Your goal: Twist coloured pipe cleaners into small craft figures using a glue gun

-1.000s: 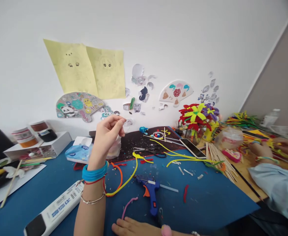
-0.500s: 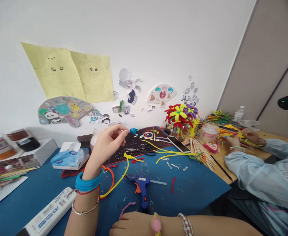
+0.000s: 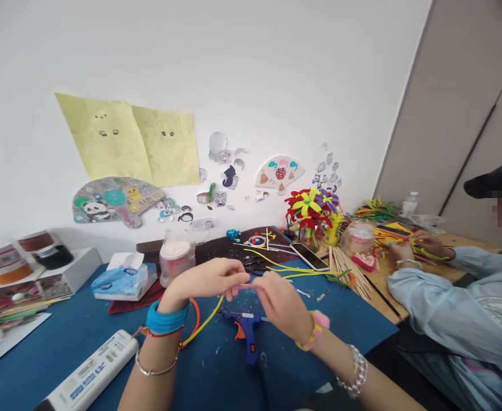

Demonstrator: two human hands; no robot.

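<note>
A thin pink-purple strip [image 3: 246,286] runs between my two hands above the blue mat. My left hand [image 3: 216,277], with blue bands at the wrist, pinches its left end. My right hand [image 3: 282,302], wearing a pink and yellow band and a beaded bracelet, pinches the other end. Just below them a blue glue gun [image 3: 247,331] with an orange trigger lies on the mat. Behind my hands, yellow stems [image 3: 293,266] stretch towards the right. An orange loop [image 3: 196,317] lies by my left wrist.
A tissue pack [image 3: 124,279], a wrapped jar [image 3: 176,257] and a white power strip [image 3: 94,368] stand left. A phone [image 3: 309,257], wooden sticks [image 3: 347,271] and a vase of fuzzy flowers [image 3: 310,211] are right. Another person [image 3: 460,297] works with yellow stems at far right.
My right hand has risen from the front edge to meet my left hand, which has come lower and to the right. The pink strip is off the mat, between my fingers. The view has shifted slightly.
</note>
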